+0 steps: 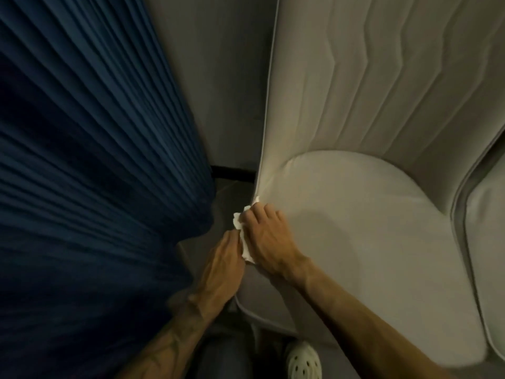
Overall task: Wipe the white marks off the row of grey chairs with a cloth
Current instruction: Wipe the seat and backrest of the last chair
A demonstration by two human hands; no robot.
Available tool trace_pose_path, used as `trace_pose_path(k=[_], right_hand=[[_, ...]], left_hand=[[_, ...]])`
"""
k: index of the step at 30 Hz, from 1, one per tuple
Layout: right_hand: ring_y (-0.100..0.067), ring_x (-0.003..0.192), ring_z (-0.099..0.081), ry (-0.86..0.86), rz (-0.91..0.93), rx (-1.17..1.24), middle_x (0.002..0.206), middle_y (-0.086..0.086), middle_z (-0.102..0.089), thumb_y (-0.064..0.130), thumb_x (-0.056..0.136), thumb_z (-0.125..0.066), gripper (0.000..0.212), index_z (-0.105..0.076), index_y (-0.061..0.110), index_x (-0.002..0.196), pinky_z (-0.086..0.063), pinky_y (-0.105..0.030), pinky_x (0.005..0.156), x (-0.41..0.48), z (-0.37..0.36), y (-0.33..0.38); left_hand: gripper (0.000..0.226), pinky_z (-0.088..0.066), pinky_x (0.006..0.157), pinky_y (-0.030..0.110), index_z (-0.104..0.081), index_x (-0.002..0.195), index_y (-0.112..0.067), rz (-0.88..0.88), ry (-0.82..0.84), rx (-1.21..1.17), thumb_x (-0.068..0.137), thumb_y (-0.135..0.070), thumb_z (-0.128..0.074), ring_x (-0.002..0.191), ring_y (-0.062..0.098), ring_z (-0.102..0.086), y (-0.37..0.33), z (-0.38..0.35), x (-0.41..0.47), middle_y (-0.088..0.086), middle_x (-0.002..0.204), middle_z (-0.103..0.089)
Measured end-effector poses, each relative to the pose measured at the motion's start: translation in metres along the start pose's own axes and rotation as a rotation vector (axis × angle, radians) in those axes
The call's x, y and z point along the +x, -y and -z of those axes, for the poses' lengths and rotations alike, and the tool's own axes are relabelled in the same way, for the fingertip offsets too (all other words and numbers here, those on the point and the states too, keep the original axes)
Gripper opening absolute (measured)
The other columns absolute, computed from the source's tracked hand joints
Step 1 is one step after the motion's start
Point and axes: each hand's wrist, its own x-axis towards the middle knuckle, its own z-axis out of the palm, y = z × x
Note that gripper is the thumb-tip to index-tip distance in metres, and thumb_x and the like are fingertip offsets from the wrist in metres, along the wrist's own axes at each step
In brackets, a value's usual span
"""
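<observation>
A grey upholstered chair (363, 220) with a rounded seat cushion and a ribbed backrest fills the right half of the view. A small crumpled white cloth (244, 236) lies against the seat's left edge, low near the side seam. My right hand (269, 236) presses flat on the cloth, fingers spread over the cushion edge. My left hand (222, 265) lies just left of it, touching the cloth's lower end along the chair's side. I cannot make out white marks under the hands.
A pleated dark blue curtain (90, 170) hangs close on the left. A grey wall (218, 86) with a dark skirting strip stands behind the gap. A second grey chair (489, 242) adjoins on the right. A white perforated shoe (302, 361) shows below.
</observation>
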Motion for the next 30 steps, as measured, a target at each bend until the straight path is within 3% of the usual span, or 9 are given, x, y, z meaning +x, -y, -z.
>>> trace_pose_path(k=[5,8,13,16,21,30], right_hand=[[-0.028,0.107,-0.047,0.219,-0.044,0.136,0.126,-0.006,-0.047,0.036,0.103,-0.037,0.031,-0.048,0.019,0.127,-0.035,-0.039,0.09,-0.026,0.038,0.019],[-0.029,0.105,-0.048,0.229,-0.174,0.253,0.125,-0.005,-0.048,0.034,0.104,-0.038,0.028,-0.05,0.021,0.126,-0.04,-0.042,0.09,-0.041,0.091,0.026],[-0.032,0.108,-0.054,0.315,-0.325,0.351,0.126,-0.007,-0.05,0.033,0.101,-0.047,0.028,-0.052,0.02,0.125,-0.046,-0.045,0.094,-0.077,0.215,0.041],[-0.034,0.11,-0.056,0.298,-0.413,0.394,0.124,-0.009,-0.053,0.034,0.099,-0.053,0.029,-0.055,0.02,0.124,-0.047,-0.043,0.095,-0.112,0.299,0.047],[-0.037,0.11,-0.057,0.212,-0.556,0.436,0.12,-0.011,-0.056,0.034,0.095,-0.058,0.03,-0.058,0.019,0.121,-0.048,-0.044,0.095,-0.176,0.424,0.049],[-0.032,0.113,-0.056,0.071,-0.694,0.407,0.125,-0.009,-0.055,0.038,0.095,-0.057,0.033,-0.056,0.022,0.124,-0.046,-0.041,0.099,-0.293,0.586,-0.014]], left_hand=[[0.04,-0.043,0.111,0.038,-0.047,0.149,-0.013,0.04,0.185,0.199,0.112,-0.026,-0.04,0.132,0.026,-0.054,-0.002,0.037,-0.043,0.009,0.147,-0.056],[0.047,-0.037,0.12,0.039,-0.04,0.158,-0.021,-0.015,0.264,0.19,0.113,-0.033,-0.037,0.141,0.022,-0.048,-0.025,0.081,-0.065,0.003,0.158,-0.047],[0.049,-0.037,0.119,0.04,-0.038,0.16,-0.019,-0.098,0.326,0.284,0.113,-0.033,-0.037,0.143,0.025,-0.045,-0.099,0.179,-0.114,0.003,0.159,-0.045],[0.044,-0.042,0.113,0.042,-0.045,0.153,-0.017,-0.16,0.379,0.366,0.112,-0.032,-0.037,0.135,0.027,-0.05,-0.154,0.228,-0.149,0.006,0.152,-0.05],[0.053,-0.038,0.117,0.039,-0.032,0.163,-0.02,-0.302,0.4,0.43,0.112,-0.034,-0.037,0.143,0.026,-0.044,-0.256,0.282,-0.206,0.003,0.161,-0.041],[0.055,-0.035,0.12,0.041,-0.032,0.164,-0.023,-0.452,0.34,0.545,0.111,-0.041,-0.037,0.144,0.028,-0.043,-0.441,0.31,-0.262,0.004,0.164,-0.039]])
